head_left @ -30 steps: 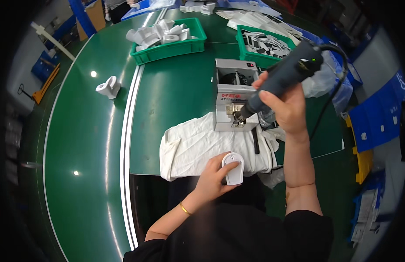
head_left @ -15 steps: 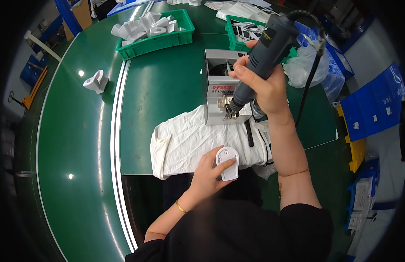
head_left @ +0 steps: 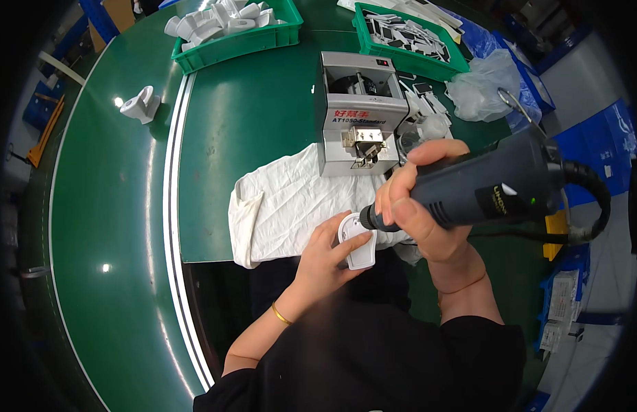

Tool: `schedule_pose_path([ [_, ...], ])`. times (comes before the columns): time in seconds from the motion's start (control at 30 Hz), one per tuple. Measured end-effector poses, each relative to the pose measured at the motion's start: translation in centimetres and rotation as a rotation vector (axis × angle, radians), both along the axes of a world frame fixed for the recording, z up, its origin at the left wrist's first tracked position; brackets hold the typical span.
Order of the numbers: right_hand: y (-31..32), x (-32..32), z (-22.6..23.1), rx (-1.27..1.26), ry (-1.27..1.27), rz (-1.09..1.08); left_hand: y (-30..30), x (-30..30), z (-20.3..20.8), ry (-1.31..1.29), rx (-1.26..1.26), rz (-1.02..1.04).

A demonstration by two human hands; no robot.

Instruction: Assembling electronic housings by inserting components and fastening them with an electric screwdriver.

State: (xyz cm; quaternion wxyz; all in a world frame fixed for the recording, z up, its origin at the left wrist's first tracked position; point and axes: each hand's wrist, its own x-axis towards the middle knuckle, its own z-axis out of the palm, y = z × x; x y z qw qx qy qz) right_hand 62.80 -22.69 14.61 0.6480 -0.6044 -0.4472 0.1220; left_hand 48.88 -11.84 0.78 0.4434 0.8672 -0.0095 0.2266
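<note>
Since the earlier frame, the dark power screwdriver (head_left: 476, 185) has swung away from the grey machine (head_left: 360, 118) to the near side, and its nose now sits at the far end of the white plastic part (head_left: 362, 257); whether the tip touches it, I cannot tell. The right hand (head_left: 428, 230) has its grip wrapped round the screwdriver's body. The left hand (head_left: 325, 257) has its grip on the part, thumb across the hollow face, by the near edge of the white cloth (head_left: 284, 206) on the green table (head_left: 229, 137). Far off stand 2 green bins: the left bin (head_left: 239, 48) holds white pieces, the right bin (head_left: 415, 60) small flat pieces. 1 loose white piece (head_left: 141, 106) stands farther left.
</note>
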Motion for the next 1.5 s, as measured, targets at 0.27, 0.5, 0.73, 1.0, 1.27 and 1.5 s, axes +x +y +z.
schedule_pose_path([
  [0.27,0.1,-0.1,-0.6,-0.030,0.009,0.071,0.1,-0.1,-0.2,0.011,-0.022,-0.004],
  [0.5,0.3,-0.1,-0.5,-0.044,-0.028,0.106,0.0,-0.1,-0.4,0.011,-0.015,0.002],
  [0.73,0.6,-0.2,-1.1,-0.043,-0.024,0.094,0.1,0.0,-0.7,-0.005,-0.018,-0.001],
  [1.0,0.4,-0.4,-1.2,-0.070,0.008,0.098,0.1,-0.2,-0.6,-0.007,-0.031,0.003],
  [1.27,0.5,-0.1,-2.2,-0.021,-0.024,0.167,-0.2,-0.1,-0.8,-0.016,0.001,0.016],
  [1.5,-0.6,2.7,-2.4,0.243,0.173,0.025,-0.3,0.0,-0.4,-0.040,-0.001,0.029],
])
